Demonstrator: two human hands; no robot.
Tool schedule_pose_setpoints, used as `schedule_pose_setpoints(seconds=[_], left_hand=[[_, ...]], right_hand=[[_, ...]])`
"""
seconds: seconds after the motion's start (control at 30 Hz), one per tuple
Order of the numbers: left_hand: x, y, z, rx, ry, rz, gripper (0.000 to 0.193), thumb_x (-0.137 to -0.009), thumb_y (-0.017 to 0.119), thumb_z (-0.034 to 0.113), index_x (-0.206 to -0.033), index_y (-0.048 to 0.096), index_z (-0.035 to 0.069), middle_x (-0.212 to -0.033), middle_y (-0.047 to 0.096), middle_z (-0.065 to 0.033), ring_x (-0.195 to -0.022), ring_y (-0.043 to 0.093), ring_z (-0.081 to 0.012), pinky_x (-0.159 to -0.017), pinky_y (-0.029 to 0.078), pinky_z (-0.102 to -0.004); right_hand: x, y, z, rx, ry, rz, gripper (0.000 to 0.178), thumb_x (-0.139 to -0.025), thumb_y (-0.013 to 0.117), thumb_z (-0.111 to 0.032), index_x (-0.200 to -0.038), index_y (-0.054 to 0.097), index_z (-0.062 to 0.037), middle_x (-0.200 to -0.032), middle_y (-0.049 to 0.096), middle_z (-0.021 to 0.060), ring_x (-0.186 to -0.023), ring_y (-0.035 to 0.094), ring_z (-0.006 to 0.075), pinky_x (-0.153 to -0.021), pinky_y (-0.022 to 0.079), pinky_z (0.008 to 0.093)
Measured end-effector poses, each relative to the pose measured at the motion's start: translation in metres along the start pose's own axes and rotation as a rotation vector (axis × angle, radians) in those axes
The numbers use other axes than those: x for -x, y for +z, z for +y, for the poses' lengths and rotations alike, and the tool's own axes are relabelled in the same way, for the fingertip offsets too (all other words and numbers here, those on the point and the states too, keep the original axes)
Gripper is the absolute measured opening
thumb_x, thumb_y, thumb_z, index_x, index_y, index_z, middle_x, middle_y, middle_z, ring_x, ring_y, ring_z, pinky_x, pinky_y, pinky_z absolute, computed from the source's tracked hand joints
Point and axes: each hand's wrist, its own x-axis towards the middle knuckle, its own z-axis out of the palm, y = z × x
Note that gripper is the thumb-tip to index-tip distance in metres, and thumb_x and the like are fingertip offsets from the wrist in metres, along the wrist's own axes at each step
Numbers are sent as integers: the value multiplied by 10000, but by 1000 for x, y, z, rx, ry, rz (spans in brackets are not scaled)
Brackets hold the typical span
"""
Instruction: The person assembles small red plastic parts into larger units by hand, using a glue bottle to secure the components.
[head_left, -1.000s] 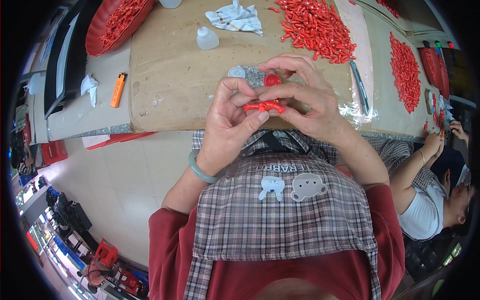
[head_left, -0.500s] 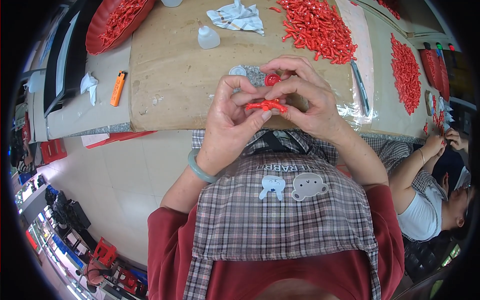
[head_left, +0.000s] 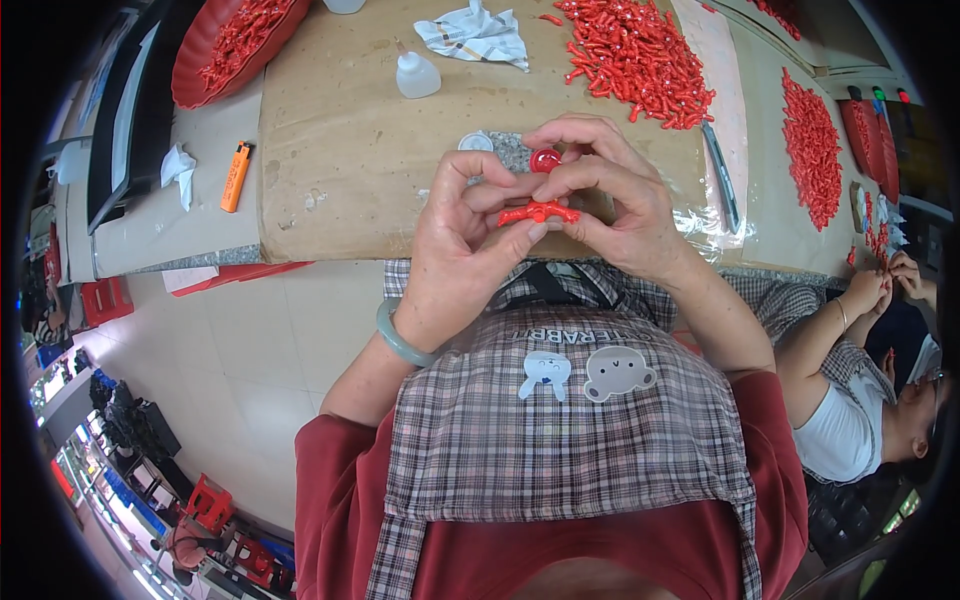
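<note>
A small red, glossy piece with knobbly branching arms [head_left: 538, 212] is held between both hands, above the table's near edge. My left hand [head_left: 462, 220], with a pale green bangle at the wrist, pinches its left part between thumb and fingers. My right hand [head_left: 625, 195] has thumb and fingers closed on its right end. Just beyond my fingers lie a round red cap or dish [head_left: 546, 160] and a round white lid [head_left: 475, 142], on a grey speckled patch. The fingertips behind the red piece are partly hidden.
A large heap of red pieces [head_left: 640, 65] lies beyond my right hand, near a utility knife [head_left: 720, 178]. Left are a squeeze bottle [head_left: 417, 76], crumpled tissue [head_left: 474, 36], an orange lighter [head_left: 236, 177] and a red bowl [head_left: 240, 50]. A co-worker's hands [head_left: 880, 287] work at far right.
The red piece has turned slightly between my fingers and shifted a little to the right. Both hands keep nearly the same place and grip.
</note>
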Motion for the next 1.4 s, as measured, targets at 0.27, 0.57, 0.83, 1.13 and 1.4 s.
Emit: schedule_pose_setpoints(seconds=[0.27, 0.57, 0.83, 1.13, 1.4], left_hand=[[0, 0, 0, -35, 7, 6, 402, -892, 611, -96, -1159, 354, 59, -1218, 620, -214, -1147, 613, -232, -995, 495, -331], [0, -1, -3, -41, 22, 17, 402, -888, 622, -91, -1161, 366, 54, -1212, 623, -214, -1142, 615, -229, -997, 494, -330], [1, -1, -6, -76, 45, 31, 396, -888, 641, -65, -1158, 375, 51, -1208, 629, -219, -1128, 624, -230, -994, 499, -336], [1, -1, -6, -159, 69, 51, 391, -881, 653, -52, -1146, 382, 44, -1192, 642, -214, -1114, 633, -224, -995, 500, -345], [0, -1, -5, -137, 56, 48, 376, -880, 653, -55, -1159, 416, 26, -1168, 646, -176, -1113, 629, -208, -984, 496, -331]], right_hand=[[2, 0, 1, 4, -15, 8, 240, -738, 758, -16, -967, 716, -77, -1256, 593, 107, -1143, 547, 255, -876, 499, 348], [2, 1, 2, -10, -22, 23, 249, -736, 761, -11, -971, 718, -81, -1249, 594, 111, -1144, 548, 263, -860, 513, 352], [3, 2, 3, 1, -35, 31, 255, -734, 767, -22, -975, 718, -84, -1248, 594, 110, -1129, 553, 262, -858, 512, 351], [4, 2, 5, 6, -39, 42, 258, -730, 773, -39, -978, 719, -88, -1242, 601, 99, -1102, 557, 247, -838, 500, 336], [5, 3, 5, 6, -32, 40, 238, -730, 773, -41, -958, 709, -63, -1243, 597, 109, -1113, 553, 256, -861, 501, 347]])
